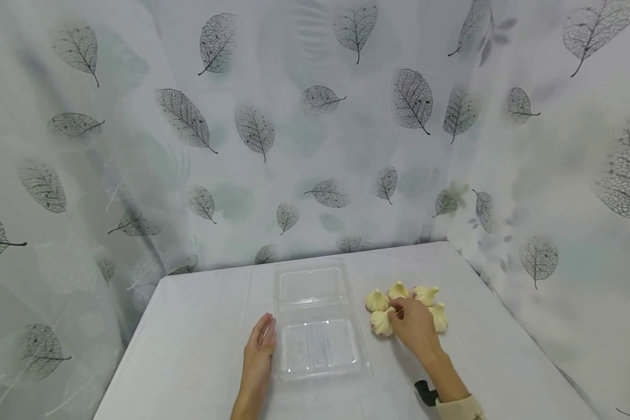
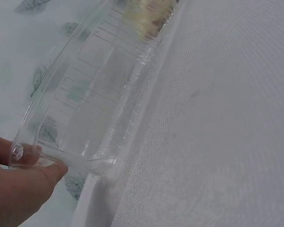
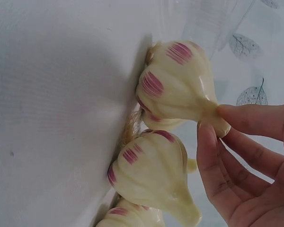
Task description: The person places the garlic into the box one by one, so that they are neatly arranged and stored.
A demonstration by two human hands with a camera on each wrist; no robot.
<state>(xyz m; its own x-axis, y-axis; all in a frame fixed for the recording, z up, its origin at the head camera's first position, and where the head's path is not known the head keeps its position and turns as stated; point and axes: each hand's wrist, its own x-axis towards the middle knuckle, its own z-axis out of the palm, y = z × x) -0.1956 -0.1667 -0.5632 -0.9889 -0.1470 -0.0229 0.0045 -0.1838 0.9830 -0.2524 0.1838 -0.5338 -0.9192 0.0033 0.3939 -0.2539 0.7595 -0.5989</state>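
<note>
An open clear plastic clamshell box [image 1: 320,350] lies on the white table with its lid [image 1: 312,286] folded back. At the box's left side is my left hand [image 1: 259,345]; the left wrist view shows its thumb and a finger [image 2: 52,172] holding the rim at one corner. My right hand [image 1: 416,325] pinches the stem of a pale garlic bulb [image 3: 180,80] with pink streaks, between thumb and fingertips. Another garlic bulb [image 3: 151,161] sits right beside it. More bulbs, such as this garlic bulb [image 1: 425,294], cluster around the right hand.
The table [image 1: 194,350] wears a white cloth, and its right edge slopes toward the lower right corner of the head view. Behind it hangs a leaf-print curtain [image 1: 294,146], which also encloses both sides. A black wrist device [image 1: 426,394] shows at the right sleeve.
</note>
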